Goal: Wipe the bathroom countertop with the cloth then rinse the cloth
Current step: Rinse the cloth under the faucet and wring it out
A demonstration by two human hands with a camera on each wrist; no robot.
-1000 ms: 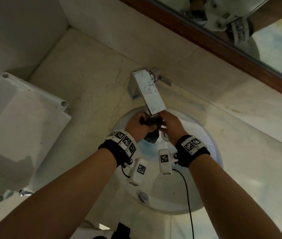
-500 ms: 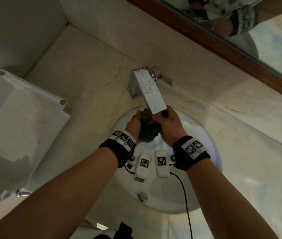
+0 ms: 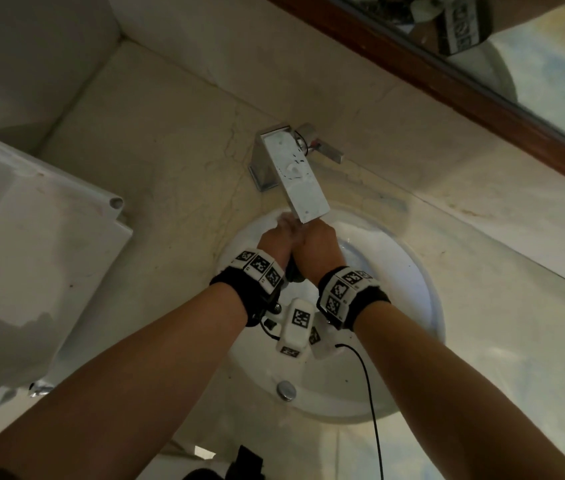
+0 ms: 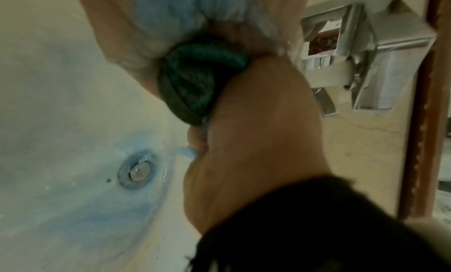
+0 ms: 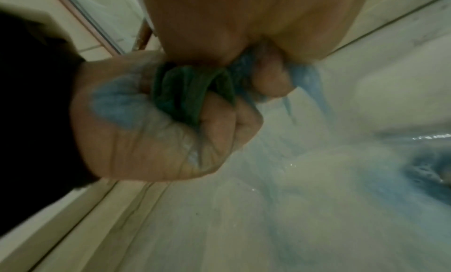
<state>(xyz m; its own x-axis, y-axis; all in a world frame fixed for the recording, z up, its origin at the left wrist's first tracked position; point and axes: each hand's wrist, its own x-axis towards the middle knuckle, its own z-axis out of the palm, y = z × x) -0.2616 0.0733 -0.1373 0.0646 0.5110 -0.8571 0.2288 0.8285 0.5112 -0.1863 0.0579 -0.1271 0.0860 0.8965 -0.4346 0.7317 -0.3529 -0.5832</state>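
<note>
Both hands are pressed together under the end of the chrome faucet spout (image 3: 295,178), over the white sink basin (image 3: 426,306). My left hand (image 3: 276,242) and right hand (image 3: 319,244) each grip one end of the dark green cloth (image 4: 195,83), which is bunched into a tight wad between the fists. From the head view only a dark sliver of the cloth (image 3: 293,271) shows between the wrists. Bluish water (image 5: 314,83) runs off the cloth (image 5: 185,91) and down the bowl toward the drain (image 4: 138,170). Blue tint also coats my left hand (image 5: 158,141).
The faucet lever (image 3: 326,152) sticks out to the right of the spout. Beige marble countertop (image 3: 170,150) surrounds the basin. A white plastic box (image 3: 32,254) sits at the left. A wood-framed mirror (image 3: 447,74) runs along the back wall.
Both hands have drawn together and moved up under the spout tip. The cloth, open to view before, is now squeezed between the fists and nearly hidden from above.
</note>
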